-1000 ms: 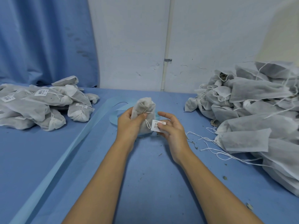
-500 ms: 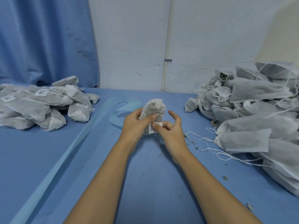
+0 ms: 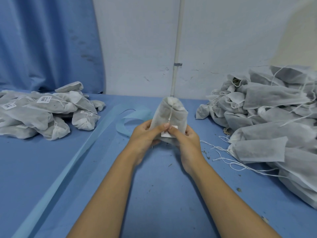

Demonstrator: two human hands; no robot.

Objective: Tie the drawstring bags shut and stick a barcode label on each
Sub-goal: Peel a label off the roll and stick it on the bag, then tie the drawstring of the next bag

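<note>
Bag [image 3: 169,112] stands upright over the table [image 3: 163,194] centre, gripped at both sides: left hand [image 3: 145,133] and right hand [image 3: 187,136] curl round it, thumbs meeting on the label [image 3: 169,133] low on its front. The tied drawstring [image 3: 171,114] hangs just above. Done well, the label is probably smoothed flat from middle to edges, clear of the string, before the bag joins the labelled pile [image 3: 42,115] at left.

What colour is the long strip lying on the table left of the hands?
The strip is light blue, paler than the table; head view shows it best.
</note>
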